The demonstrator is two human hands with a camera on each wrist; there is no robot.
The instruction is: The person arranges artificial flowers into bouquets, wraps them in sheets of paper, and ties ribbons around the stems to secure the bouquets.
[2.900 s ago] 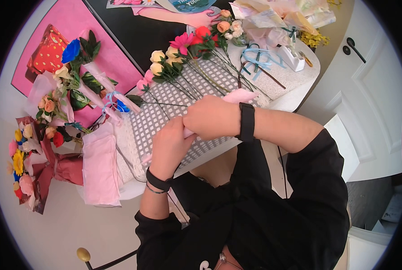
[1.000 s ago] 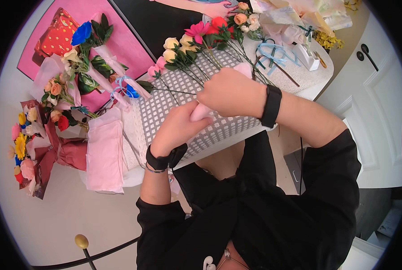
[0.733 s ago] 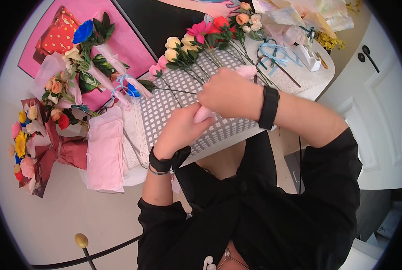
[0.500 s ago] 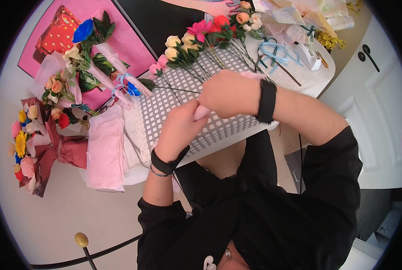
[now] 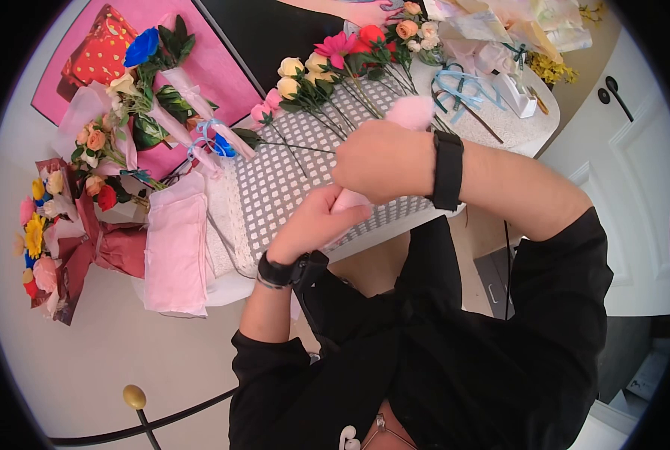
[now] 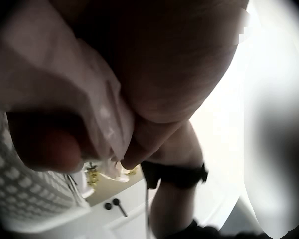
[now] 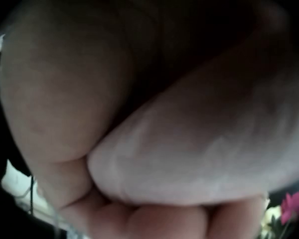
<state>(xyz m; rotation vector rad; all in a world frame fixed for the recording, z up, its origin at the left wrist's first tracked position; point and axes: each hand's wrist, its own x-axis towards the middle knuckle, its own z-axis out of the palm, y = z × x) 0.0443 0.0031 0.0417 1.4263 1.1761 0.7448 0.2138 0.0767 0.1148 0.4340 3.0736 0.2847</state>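
In the head view, a pink rolled bundle runs through both hands above the grey-and-white checked cloth. The right hand grips its middle, and one puffy end sticks out beyond that hand. The left hand holds the lower part, thumb lying along it, close against the right hand. In the left wrist view, thin pink material passes through the left hand. The right wrist view has the right hand's fingers curled round the pink bundle. What lies inside the bundle is hidden.
Loose stemmed flowers, including cream roses and a magenta bloom, lie at the back of the cloth. Folded pink sheets and wrapped bouquets are at left. Blue ribbon and a white tape dispenser sit at right.
The left hand has shifted right and its wrist has turned. More of the bundle's puffy end shows past the right hand, which keeps its grip.
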